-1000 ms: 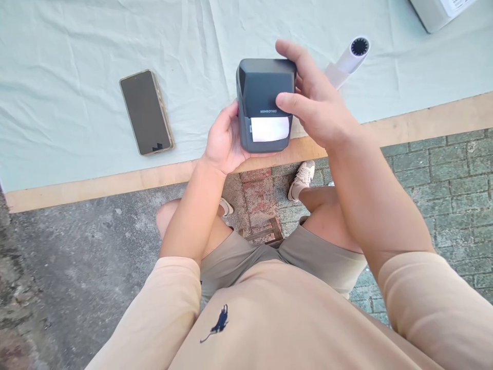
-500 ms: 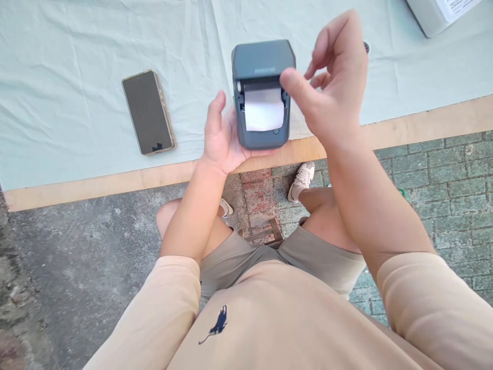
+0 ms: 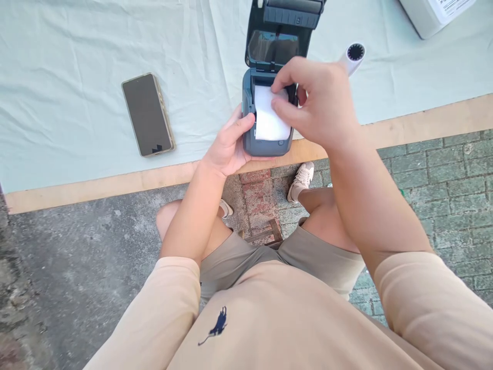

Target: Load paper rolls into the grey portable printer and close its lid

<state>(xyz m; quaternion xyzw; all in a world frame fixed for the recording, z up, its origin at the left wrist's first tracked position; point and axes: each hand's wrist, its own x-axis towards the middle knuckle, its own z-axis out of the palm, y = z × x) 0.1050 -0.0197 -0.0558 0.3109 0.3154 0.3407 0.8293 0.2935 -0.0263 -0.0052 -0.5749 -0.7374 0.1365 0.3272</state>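
Note:
A dark grey label printer (image 3: 265,149) is held over the table's front edge with its lid (image 3: 277,45) swung up and back. My left hand (image 3: 230,141) grips the printer from the left, thumb at the rim and fingers underneath. White paper (image 3: 269,122) lies across the printer's opening and hangs down over its front, beside a small power button. Above it, my right hand (image 3: 321,97) is closed with thumb and forefinger on the paper's upper right part. The other fingers curl out of sight behind, and the right hand hides that side of the printer.
A smartphone (image 3: 148,114) lies face up on the pale green cloth (image 3: 77,51) to the left. Past my right hand is a white cylindrical object with a dark round end (image 3: 355,52). A white box-like container (image 3: 427,18) stands at the far right. The wooden table edge (image 3: 416,118) runs in front.
The printer's lid has swung from closed down to wide open. My right hand has moved left and down onto the paper, and my left thumb has closed against the printer's side.

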